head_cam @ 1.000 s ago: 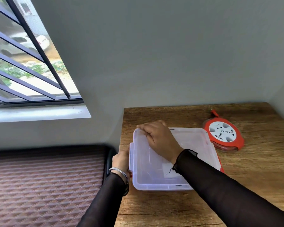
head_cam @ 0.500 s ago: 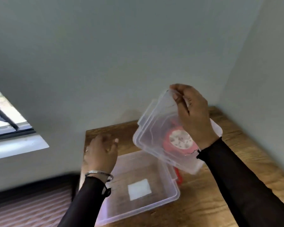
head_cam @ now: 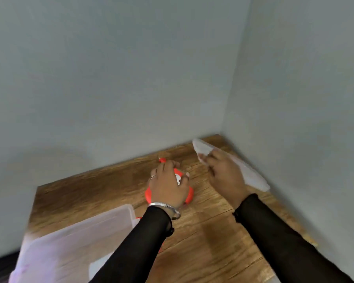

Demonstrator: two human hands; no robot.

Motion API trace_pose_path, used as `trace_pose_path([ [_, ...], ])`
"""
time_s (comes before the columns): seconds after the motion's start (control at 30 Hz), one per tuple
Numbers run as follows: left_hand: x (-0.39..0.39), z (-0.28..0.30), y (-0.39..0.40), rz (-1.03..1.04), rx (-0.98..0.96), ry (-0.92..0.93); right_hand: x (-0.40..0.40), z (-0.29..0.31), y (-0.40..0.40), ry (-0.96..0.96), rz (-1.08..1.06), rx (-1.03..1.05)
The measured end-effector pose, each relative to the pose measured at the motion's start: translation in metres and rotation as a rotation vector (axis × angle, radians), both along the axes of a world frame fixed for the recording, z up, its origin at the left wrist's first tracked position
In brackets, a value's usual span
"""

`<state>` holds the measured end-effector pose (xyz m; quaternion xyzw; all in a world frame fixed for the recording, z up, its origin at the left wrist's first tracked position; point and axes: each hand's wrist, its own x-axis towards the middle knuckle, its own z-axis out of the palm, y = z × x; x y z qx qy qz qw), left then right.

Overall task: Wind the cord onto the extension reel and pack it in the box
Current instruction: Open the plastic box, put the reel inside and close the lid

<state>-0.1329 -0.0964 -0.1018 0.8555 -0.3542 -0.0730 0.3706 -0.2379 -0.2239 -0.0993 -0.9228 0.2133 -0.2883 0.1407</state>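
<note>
change: lid is off the box since 1 s ago and now sits at the wall; left hand has moved from the box edge to the reel
left hand [head_cam: 168, 185]: fingers curled over the orange extension reel [head_cam: 189, 196], gripping it
right hand [head_cam: 225, 176]: fingers curled on the clear lid [head_cam: 251, 173], lid leaning at the right wall, 2 o'clock
reel: on wooden table [head_cam: 202, 231], centre, 1 o'clock of the box
box [head_cam: 70, 246]: open, 7 o'clock, blurred
</note>
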Motion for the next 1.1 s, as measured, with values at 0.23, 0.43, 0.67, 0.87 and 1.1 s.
trace_pose_path([
  [0.23,-0.022,-0.038,-0.024,0.125,0.194,0.153,-0.001,-0.073,-0.019,0.302,0.015,-0.079],
  [0.43,-0.006,-0.057,-0.019,0.433,0.143,0.533,0.021,-0.092,-0.033,0.371,0.052,0.055],
  [0.67,0.028,-0.066,-0.021,0.881,-0.259,1.024,0.076,-0.069,-0.045,0.421,0.209,0.298],
  [0.87,0.029,-0.054,-0.023,0.790,-0.429,1.169,0.100,-0.080,-0.035,0.611,0.118,0.411],
  [1.1,0.036,-0.003,-0.009,0.651,-0.464,0.880,0.101,-0.019,-0.043,0.184,0.159,0.858],
])
